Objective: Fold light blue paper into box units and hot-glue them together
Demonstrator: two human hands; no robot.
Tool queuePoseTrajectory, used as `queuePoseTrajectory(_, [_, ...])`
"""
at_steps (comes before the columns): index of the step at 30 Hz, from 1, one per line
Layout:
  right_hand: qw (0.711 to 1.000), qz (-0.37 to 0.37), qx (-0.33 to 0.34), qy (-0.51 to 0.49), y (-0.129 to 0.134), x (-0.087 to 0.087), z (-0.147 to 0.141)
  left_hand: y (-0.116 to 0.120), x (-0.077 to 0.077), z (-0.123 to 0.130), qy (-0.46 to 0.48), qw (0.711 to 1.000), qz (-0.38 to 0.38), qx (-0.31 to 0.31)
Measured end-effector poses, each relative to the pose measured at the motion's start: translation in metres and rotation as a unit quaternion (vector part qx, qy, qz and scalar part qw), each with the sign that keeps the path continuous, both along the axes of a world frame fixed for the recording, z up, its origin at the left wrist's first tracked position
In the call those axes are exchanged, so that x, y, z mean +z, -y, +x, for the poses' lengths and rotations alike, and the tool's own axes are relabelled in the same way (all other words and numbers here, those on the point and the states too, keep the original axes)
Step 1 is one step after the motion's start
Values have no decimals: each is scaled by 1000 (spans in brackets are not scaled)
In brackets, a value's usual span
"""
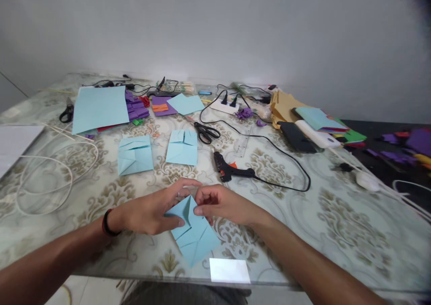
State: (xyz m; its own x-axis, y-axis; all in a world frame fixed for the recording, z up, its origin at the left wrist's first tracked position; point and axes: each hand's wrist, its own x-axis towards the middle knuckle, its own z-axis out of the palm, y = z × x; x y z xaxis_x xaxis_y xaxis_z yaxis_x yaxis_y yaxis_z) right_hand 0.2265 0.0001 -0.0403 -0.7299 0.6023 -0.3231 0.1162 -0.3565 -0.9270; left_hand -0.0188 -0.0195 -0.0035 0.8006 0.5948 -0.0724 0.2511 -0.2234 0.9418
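Note:
Between my hands, close to the table's front edge, a folded light-blue paper [197, 240] lies at a slant with creases and flaps across it. My left hand [155, 210] holds its left side, thumb on top of a raised flap and a ring on one finger. At the upper right edge, my right hand [222, 202] pinches the paper between thumb and curled fingers. Farther back are two more folded light-blue papers: one with a diagonal flap [135, 156] on the left, another with a slit at its top [182, 148] beside it.
A black glue gun [232, 166] with a trailing cord lies right of centre, near black scissors [207, 133]. Behind stand a white power strip [225, 106] and a large blue sheet [101, 109]. A white cable [70, 179] loops at left; a phone [296, 137] lies at right.

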Motion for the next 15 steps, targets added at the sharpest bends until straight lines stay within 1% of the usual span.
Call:
queuePoseTrajectory(2, [1000, 5, -8, -2, 0, 2, 1, -1, -3, -1, 30, 998, -48, 13])
queuePoseTrajectory(4, [1000, 15, -20, -4, -1, 6, 3, -2, -5, -1, 66, 993, -95, 39])
queuePoseTrajectory(9, [996, 47, -73, -27, -2, 14, 6, -3, -10, 3, 114, 971, -180, 106])
queuePoseTrajectory(12, [991, 66, -107, -40, -1, 17, 4, -4, -16, 8, 128, 959, -200, 151])
queuePoseTrajectory(15, [987, 82, -132, -38, 1, 16, 1, -3, -20, 10, 115, 959, -182, 187])
